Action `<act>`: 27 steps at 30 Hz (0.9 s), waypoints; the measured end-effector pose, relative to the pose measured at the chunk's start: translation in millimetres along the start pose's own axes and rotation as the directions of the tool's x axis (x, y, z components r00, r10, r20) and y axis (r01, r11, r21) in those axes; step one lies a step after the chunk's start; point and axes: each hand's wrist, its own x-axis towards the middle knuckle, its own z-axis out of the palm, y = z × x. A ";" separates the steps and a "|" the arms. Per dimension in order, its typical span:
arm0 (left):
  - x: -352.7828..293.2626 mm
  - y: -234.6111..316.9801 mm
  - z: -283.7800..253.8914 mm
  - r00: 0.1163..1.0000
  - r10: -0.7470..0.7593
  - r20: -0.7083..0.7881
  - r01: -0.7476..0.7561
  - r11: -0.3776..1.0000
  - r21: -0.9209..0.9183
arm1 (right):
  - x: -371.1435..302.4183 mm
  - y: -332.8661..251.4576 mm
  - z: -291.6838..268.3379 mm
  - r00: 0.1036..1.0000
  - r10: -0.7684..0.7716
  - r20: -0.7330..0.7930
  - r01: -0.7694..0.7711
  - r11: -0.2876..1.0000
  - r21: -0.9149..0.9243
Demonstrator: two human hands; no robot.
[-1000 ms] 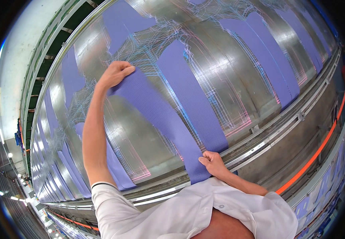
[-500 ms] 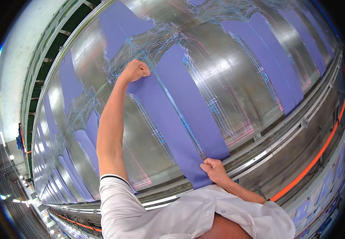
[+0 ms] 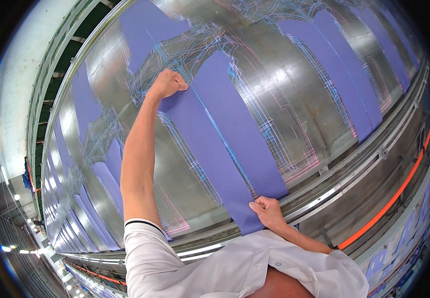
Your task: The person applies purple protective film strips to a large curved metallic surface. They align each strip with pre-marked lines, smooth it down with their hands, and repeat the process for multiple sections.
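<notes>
A long purple cut fabric piece lies along the metal surface in front of me, one end hanging over the near edge. My left hand pinches its far corner, fingers closed. Down at the near end, my right hand is closed on the same piece's right edge. Close along its right side lies a second purple fabric piece, with a narrow gap of blue lines between the two. The fingertips of both hands are partly hidden.
The shiny metal surface bears many blue, white and pink outlines. More purple fabric pieces lie left, right and beyond. A metal rail runs along the near edge, with an orange tube below. A green frame borders the far left.
The view has shifted slightly. Both hands keep their grip at the two ends of the fabric piece, which lies almost as before.
</notes>
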 end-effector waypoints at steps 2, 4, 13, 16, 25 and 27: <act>0.6 0.0 1.5 1.000 0.000 -0.014 0.000 1.000 -0.003 | -0.7 -1.6 -0.5 1.000 -0.017 -0.005 0.016 1.000 -0.018; -0.8 1.8 3.2 1.000 0.004 -0.016 -0.005 1.000 -0.027 | -2.0 -2.7 -2.0 0.999 -0.051 -0.014 0.050 0.997 -0.050; 7.5 -3.8 7.1 0.998 0.061 -0.016 -0.061 0.998 0.020 | -9.0 -9.7 0.9 0.978 -0.139 -0.157 0.108 0.976 -0.191; 8.0 -4.4 2.0 0.997 0.076 0.027 -0.077 0.996 0.044 | -11.5 -7.0 -0.1 0.978 -0.115 -0.172 0.079 0.976 -0.204; 13.7 -16.1 10.5 0.989 0.145 -0.035 -0.145 0.989 0.013 | -10.7 -8.8 1.3 0.972 -0.072 -0.222 0.025 0.978 -0.208; 13.7 -17.6 12.5 0.986 0.159 -0.058 -0.160 0.987 -0.007 | -10.0 -8.2 2.5 0.969 -0.083 -0.234 0.035 0.979 -0.201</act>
